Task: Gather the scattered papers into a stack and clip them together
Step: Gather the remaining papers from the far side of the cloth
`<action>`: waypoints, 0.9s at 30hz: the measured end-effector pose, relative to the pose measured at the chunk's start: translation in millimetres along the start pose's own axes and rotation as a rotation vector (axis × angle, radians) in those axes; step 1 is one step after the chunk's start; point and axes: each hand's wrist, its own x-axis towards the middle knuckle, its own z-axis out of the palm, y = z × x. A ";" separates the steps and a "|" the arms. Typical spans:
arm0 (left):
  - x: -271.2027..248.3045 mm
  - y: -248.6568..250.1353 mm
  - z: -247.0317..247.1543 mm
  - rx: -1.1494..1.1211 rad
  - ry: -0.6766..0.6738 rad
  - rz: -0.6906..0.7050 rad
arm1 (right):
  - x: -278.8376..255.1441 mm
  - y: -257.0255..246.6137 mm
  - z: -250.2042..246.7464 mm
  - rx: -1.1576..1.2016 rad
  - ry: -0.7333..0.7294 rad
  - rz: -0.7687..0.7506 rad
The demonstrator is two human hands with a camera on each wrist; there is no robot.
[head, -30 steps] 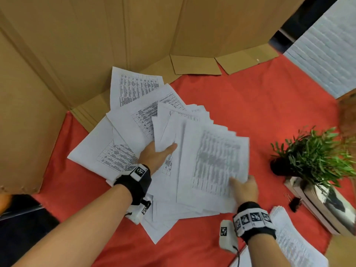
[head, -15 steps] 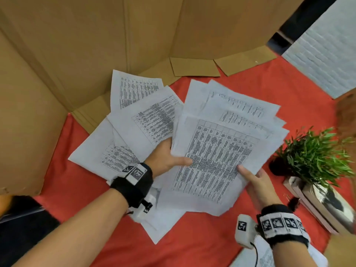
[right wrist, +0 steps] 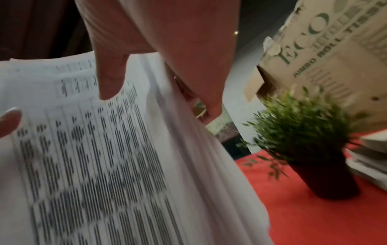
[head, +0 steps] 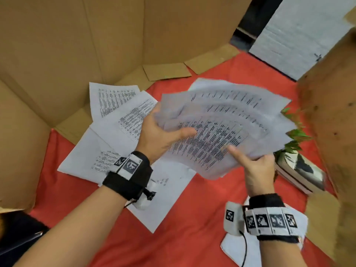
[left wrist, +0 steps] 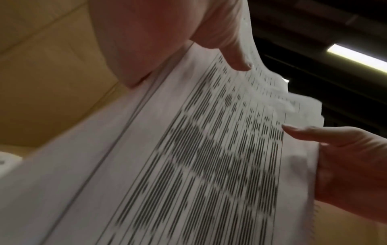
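A fanned bundle of printed papers [head: 223,124] hangs in the air above the red tabletop [head: 192,237]. My left hand [head: 163,135] grips its left edge, thumb on top and fingers beneath. My right hand [head: 252,166] pinches its lower right edge, thumb on the printed face. The wrist views show the same bundle of papers [left wrist: 199,157] [right wrist: 94,157] close up, with a thumb of my left hand [left wrist: 234,54] and my right hand [right wrist: 111,79] pressed on the top sheet. Several loose sheets [head: 115,120] still lie on the table at the left. No clip is visible.
Cardboard walls [head: 77,45] close off the back and left, and a cardboard box [head: 331,112] stands at the right. A small potted plant [right wrist: 303,137] and stacked books [head: 300,174] sit at the right, partly behind the bundle. More paper [head: 233,251] lies under my right wrist.
Both hands have lifted the gathered sheets off the table and raised them toward the right, fanned out. The sheets at the left stayed where they were.
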 end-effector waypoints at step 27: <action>-27.6 -67.0 -36.2 -0.124 0.083 -0.576 | -74.4 49.0 -61.6 0.271 0.093 0.472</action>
